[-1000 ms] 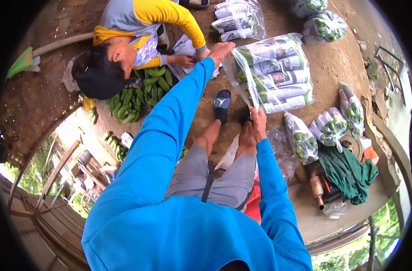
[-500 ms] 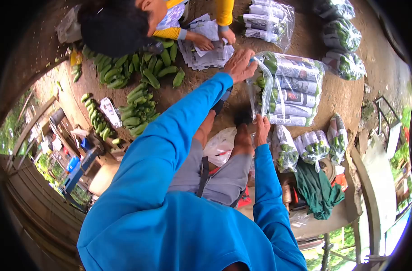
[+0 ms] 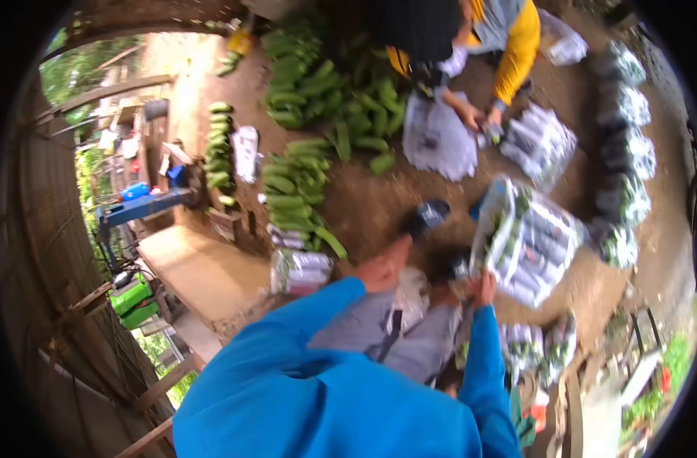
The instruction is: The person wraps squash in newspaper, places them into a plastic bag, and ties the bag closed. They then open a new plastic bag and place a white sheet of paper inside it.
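Note:
A clear plastic bag (image 3: 535,248) of newspaper-wrapped green vegetables, which look like cucumbers, lies tilted on the ground. My right hand (image 3: 482,288) is closed on the bag's near edge, at its lower left corner. Well left of the bag, my left hand (image 3: 380,273) hangs over my knee, off the plastic. Motion smears its fingers, so whether it holds anything does not show. At the left lies another clear bag of wrapped vegetables (image 3: 301,271), close to my left forearm.
Across from me a person in yellow sleeves (image 3: 516,65) handles a wrapped vegetable over newspaper sheets (image 3: 440,141). Loose green vegetables (image 3: 299,84) lie in piles at the left. Packed bags (image 3: 625,153) line the right side, with more bags (image 3: 558,347) near my right arm.
My left hand has let go of the bag's far edge and swung back toward my knee. My right hand stays on the bag. The camera view has turned leftward.

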`<state>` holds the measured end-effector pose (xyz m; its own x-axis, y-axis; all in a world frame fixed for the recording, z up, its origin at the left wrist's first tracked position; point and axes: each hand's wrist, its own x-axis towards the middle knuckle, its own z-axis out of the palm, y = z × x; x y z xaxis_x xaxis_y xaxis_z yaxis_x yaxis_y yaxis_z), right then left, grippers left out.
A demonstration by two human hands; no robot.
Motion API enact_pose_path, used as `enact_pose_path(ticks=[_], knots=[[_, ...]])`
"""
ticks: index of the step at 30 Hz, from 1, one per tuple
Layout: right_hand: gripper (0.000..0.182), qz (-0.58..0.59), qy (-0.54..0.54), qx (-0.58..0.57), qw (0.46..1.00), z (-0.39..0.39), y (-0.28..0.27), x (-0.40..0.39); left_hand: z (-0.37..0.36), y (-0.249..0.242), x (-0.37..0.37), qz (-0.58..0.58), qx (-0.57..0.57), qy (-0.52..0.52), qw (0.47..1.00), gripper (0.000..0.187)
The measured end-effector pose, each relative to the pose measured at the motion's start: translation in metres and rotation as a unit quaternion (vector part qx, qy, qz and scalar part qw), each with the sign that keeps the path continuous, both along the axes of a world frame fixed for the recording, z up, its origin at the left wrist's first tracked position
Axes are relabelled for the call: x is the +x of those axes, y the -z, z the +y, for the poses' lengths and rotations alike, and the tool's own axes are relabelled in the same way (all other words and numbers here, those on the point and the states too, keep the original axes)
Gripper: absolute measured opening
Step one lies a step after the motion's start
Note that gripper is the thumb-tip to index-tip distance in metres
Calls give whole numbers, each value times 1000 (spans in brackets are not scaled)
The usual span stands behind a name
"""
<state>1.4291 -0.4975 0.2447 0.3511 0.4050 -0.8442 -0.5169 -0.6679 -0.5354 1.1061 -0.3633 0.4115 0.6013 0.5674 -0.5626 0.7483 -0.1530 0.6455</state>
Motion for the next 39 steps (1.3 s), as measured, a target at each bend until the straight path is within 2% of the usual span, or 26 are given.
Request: enact_pose_path(ticks=[1, 2, 3, 4, 5, 6, 8, 9, 10, 12, 14, 16, 18, 22, 27, 34, 39], knots=[[28, -215, -192, 148, 946, -34, 46, 7, -17, -9, -2, -9, -31, -17, 999, 26], [24, -17, -86, 62, 994, 5, -26, 11, -43, -5, -13, 37, -21, -19, 999, 28], [31, 84, -80, -25, 993, 13, -35, 20, -51, -24, -8, 62, -18, -35, 997, 25], [40, 44, -150, -56, 986, 19, -47, 23, -73, -20, -13, 82, 71, -42, 993, 31], [49, 25, -173, -67, 982, 22, -51, 25, -67, -43, -2, 133, 83, -44, 987, 41], [49, 18, -177, -73, 981, 28, -57, 26, -63, -47, 0, 126, 78, -48, 988, 41], [53, 14, -167, -89, 982, 20, -75, 25, -68, -53, -4, 224, 118, -32, 967, 50], [56, 37, -180, -86, 979, 13, -80, 23, -65, -54, -9, 249, 74, -33, 965, 51], [49, 30, -180, -86, 979, 5, -89, 16, -71, -49, -19, 243, 60, -43, 967, 51], [42, -114, -356, -24, 927, -51, -53, -1, -74, -35, -41, 257, 76, -44, 962, 49], [33, -113, -366, 22, 923, -57, -100, -50, -67, -24, -55, 250, 21, -32, 968, 46], [39, -314, -530, 15, 787, -41, -159, -103, -58, -13, -63, 246, 19, -59, 967, 42], [43, -340, -552, -20, 761, -26, -194, -144, -59, -4, -75, 243, 4, -51, 969, 41], [51, -376, -592, -84, 708, -10, -189, -180, -51, -3, -93, 251, -36, -49, 966, 45], [50, -317, -637, -149, 687, -5, -163, -193, -49, 5, -113, 219, -56, -76, 971, 41], [49, -315, -666, -163, 656, -7, -152, -203, -51, 6, -130, 185, -64, -109, 975, 33], [47, -283, -684, -191, 645, -10, -152, -213, -57, 10, -142, 173, -62, -121, 976, 35]])
